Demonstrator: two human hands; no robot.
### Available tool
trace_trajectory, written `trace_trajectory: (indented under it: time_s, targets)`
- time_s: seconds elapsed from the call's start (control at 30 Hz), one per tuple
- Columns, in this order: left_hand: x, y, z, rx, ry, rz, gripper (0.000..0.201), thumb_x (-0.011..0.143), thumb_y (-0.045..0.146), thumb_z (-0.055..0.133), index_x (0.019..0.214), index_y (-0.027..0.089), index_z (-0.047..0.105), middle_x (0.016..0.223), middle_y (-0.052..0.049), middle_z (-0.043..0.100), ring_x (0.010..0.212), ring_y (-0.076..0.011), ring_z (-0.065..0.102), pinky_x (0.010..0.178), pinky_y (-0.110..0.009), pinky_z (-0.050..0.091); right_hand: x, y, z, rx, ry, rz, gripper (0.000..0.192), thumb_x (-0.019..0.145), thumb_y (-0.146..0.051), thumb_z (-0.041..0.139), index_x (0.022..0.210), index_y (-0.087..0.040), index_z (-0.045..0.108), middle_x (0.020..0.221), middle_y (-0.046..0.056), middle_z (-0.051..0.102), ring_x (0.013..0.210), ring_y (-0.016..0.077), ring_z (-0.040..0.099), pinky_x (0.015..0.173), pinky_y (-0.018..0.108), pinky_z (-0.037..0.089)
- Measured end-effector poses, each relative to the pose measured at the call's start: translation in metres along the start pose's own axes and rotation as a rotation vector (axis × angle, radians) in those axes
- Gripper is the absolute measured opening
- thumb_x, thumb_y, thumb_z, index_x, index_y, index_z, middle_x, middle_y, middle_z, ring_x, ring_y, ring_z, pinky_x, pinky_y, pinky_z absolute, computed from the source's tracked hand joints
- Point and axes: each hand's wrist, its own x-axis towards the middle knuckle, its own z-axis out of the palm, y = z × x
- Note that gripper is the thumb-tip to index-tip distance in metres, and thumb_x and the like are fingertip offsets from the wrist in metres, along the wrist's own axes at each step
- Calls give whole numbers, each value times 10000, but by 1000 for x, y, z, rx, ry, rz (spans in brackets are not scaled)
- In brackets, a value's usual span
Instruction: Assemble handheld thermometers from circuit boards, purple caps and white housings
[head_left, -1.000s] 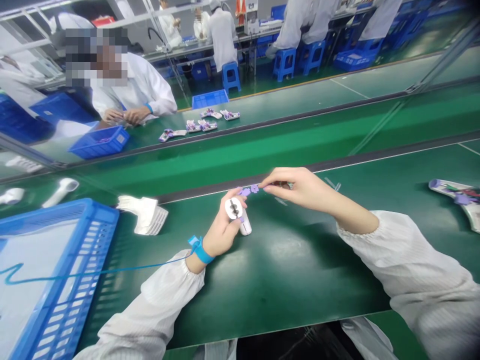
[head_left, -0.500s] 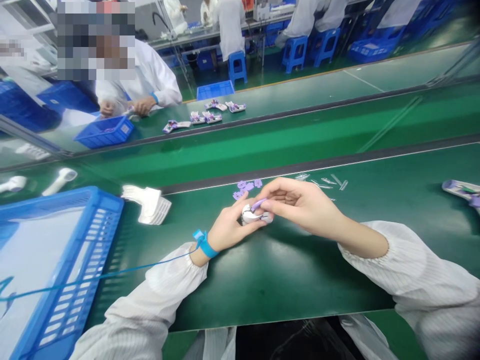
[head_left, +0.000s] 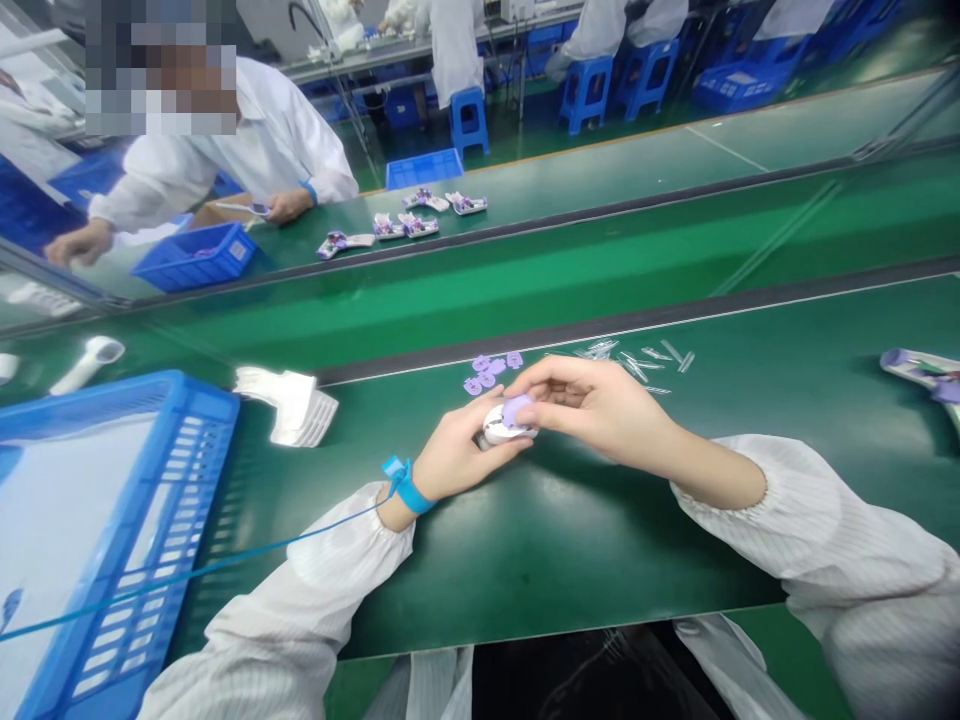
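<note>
My left hand (head_left: 459, 452) is closed around a white plastic housing (head_left: 498, 430) on the green bench, thumb on its near side. Between the thumb and fingers of my right hand (head_left: 592, 400) is a flat purple plastic piece (head_left: 517, 410), held against the top of the housing. Whether the piece is seated there I cannot tell. Several loose purple pieces (head_left: 491, 368) lie just beyond my left fingers. Clear thin strips (head_left: 637, 360) are scattered behind my right hand. A blue wrist strap (head_left: 409, 487) with a cord circles my left wrist.
At left stands a blue crate (head_left: 161, 500), with nested white shells (head_left: 289, 405) beside it. A partly assembled device (head_left: 926, 375) lies at the right. Across the divider, a co-worker (head_left: 262, 130) sits near a small blue bin (head_left: 199, 257) and several white-purple assemblies (head_left: 405, 225).
The purple piece has turned from edge-on to flatter against the white housing. Across the divider, the co-worker's hands have moved apart, one reaching left. The view has shifted slightly.
</note>
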Motion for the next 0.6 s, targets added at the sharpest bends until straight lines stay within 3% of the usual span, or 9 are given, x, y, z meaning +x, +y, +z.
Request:
trace_trajectory:
  time_s: [0.13, 0.3, 0.47, 0.6]
  targets:
    - [1, 2, 0, -20, 3, -25, 339, 957, 414, 791, 1206, 189, 742, 1219, -100, 796, 1056, -246, 774, 999, -376, 605, 0, -4, -4, -73, -50, -11, 286, 885, -440, 833, 1091, -247, 786, 1030, 42, 809, 945, 235, 755, 858, 390, 610]
    - [3, 7, -4, 11, -21, -62, 328, 970, 496, 753, 1128, 208, 744, 1031, -46, 794, 876, -193, 737, 832, -303, 590, 1, -2, -4, -231, -13, -135, 204, 893, -401, 838, 1009, -242, 785, 959, 36, 746, 816, 188, 661, 706, 325, 528]
    - [5, 12, -14, 64, -130, -93, 343, 982, 544, 703, 998, 202, 700, 779, 15, 722, 639, -138, 629, 637, -259, 497, 1, 6, -1, -287, -52, -255, 181, 949, -376, 814, 1053, -234, 772, 1065, 50, 725, 847, 177, 650, 717, 311, 529]
    - [3, 14, -19, 103, -214, -3, 265, 1032, 457, 647, 1119, 208, 674, 910, -8, 776, 721, -161, 702, 684, -269, 513, -8, 4, 0, -433, -100, -394, 228, 1030, -384, 723, 1194, -228, 753, 1061, 70, 739, 921, 218, 676, 765, 345, 535]
